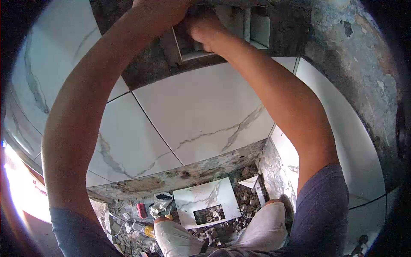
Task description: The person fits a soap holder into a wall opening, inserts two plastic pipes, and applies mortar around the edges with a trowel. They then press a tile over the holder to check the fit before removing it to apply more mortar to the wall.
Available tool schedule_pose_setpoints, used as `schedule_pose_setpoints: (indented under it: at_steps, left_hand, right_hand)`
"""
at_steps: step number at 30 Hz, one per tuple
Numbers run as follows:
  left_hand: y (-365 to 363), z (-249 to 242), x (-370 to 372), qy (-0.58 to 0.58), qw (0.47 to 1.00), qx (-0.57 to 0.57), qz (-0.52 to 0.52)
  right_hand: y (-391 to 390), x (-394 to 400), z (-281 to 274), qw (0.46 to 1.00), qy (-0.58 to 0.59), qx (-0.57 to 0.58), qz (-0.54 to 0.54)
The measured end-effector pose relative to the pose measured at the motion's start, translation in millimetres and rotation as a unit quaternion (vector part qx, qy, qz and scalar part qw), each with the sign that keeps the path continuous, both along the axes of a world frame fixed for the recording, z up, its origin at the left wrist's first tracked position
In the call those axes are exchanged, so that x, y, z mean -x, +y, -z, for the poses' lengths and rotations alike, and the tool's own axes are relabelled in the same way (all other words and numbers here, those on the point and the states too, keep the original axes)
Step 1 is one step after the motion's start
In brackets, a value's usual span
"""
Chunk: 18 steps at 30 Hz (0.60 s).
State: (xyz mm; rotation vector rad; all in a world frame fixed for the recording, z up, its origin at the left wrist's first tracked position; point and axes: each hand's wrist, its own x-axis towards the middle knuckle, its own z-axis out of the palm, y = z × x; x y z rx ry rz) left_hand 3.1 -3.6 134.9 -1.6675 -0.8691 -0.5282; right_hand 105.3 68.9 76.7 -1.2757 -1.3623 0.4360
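Both my arms reach up to a framed niche [195,55] in the wall, with pale edges and dark bare wall around it. My right hand [206,32] is at the left part of the niche, its fingers curled in shadow; whatever they hold is hidden. At the top edge of the view, my left hand [160,5] is mostly cut off, close beside the right one, and its fingers do not show. Below the niche, large white marble-look tiles [192,107] with grey veins cover the wall.
On the rubble floor lies a white tile [184,205] with a rectangular cutout. Near it are a triangular tile offcut [248,182], a red brush-like item [141,210] and a yellow corded power tool [143,228]. Rough bare wall [351,64] rises at the right.
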Motion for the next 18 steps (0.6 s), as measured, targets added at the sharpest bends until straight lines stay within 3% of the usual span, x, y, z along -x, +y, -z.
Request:
schedule_pose_setpoints:
  at_steps: [2,4,8,11,13,16,18]
  left_hand:
    - [0.1,0.8,1.8,0.001,1.000,0.015,-0.002]
    - [4.8,0.1,2.6,-0.002,1.000,-0.006,0.010]
    - [10.9,-0.1,1.8,0.000,0.999,-0.030,-0.011]
    - [9.6,1.4,2.2,0.006,0.999,-0.038,-0.019]
    - [10.9,1.3,4.0,0.000,0.999,-0.042,0.006]
    - [3.4,-1.9,3.1,0.001,1.000,-0.001,-0.009]
    - [9.7,-1.6,3.5,-0.009,1.000,-0.007,0.018]
  right_hand:
    - [4.0,-1.4,5.1,0.997,-0.037,-0.040,0.054]
    - [0.5,-10.5,5.6,0.985,0.050,-0.034,-0.159]
    - [2.9,-15.8,3.6,0.944,0.171,0.055,-0.278]
    - [15.3,-9.8,7.0,0.956,0.166,0.065,-0.235]
    - [12.6,1.8,7.7,0.998,0.066,-0.017,0.016]
    - [-19.9,10.4,-4.2,1.000,0.000,-0.015,0.012]
    - [34.3,-2.3,8.8,0.998,-0.046,-0.019,0.045]
